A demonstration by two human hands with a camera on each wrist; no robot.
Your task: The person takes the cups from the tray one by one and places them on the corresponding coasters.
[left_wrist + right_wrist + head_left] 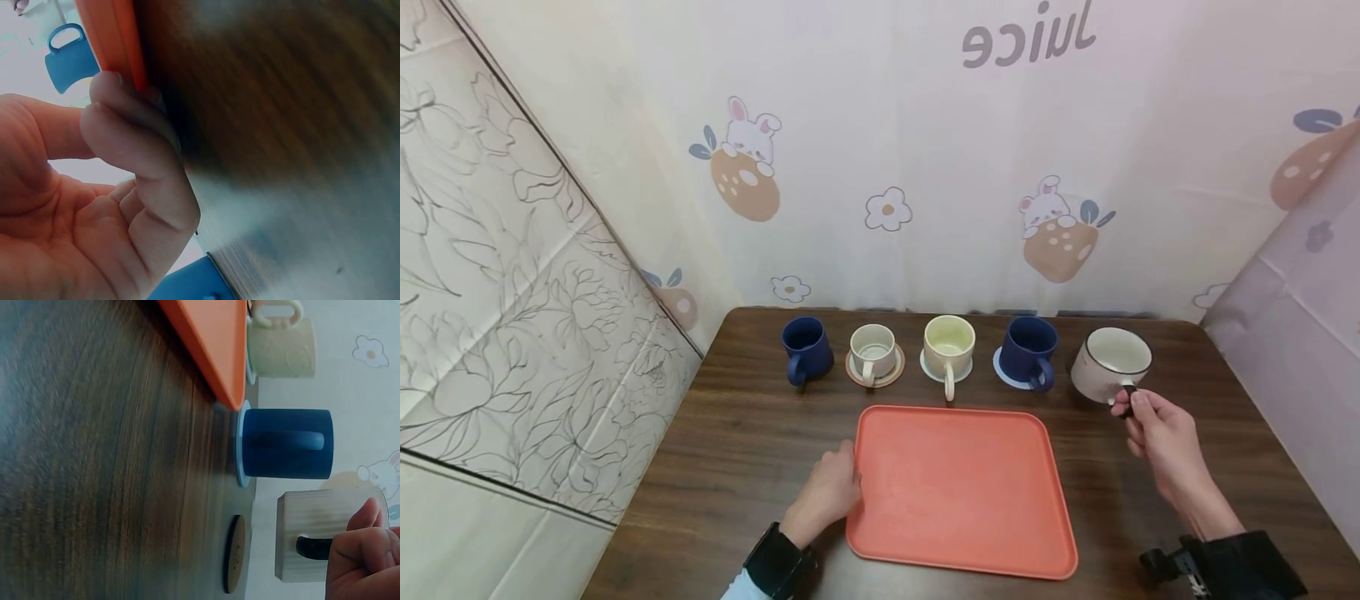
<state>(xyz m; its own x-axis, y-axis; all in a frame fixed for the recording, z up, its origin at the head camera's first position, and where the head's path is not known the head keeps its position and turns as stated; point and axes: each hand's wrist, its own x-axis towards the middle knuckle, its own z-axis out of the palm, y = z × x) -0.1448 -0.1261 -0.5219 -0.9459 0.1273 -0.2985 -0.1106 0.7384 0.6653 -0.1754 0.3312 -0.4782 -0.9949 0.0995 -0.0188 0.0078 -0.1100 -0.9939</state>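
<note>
My right hand (pixel 1167 433) pinches the black handle (pixel 312 547) of a white mug with a dark rim (pixel 1111 363). In the right wrist view this mug hangs a little above a round brown coaster (pixel 235 555). At the middle of the table lies a flat orange-red tray (pixel 962 492). My left hand (pixel 827 492) grips the tray's left edge, and the left wrist view has its curled fingers (pixel 134 134) against the tray's side. Left of the white mug, a dark blue mug (pixel 1030 350) stands on a light blue coaster (pixel 1004 372).
Along the back edge of the wooden table (pixel 722 433) stand a pale yellow mug (pixel 947 343) on a light coaster, a small white cup (pixel 872 350) on a brown-edged coaster (pixel 894 372), and another dark blue mug (pixel 808 346). Behind them hangs a printed curtain (pixel 850 150).
</note>
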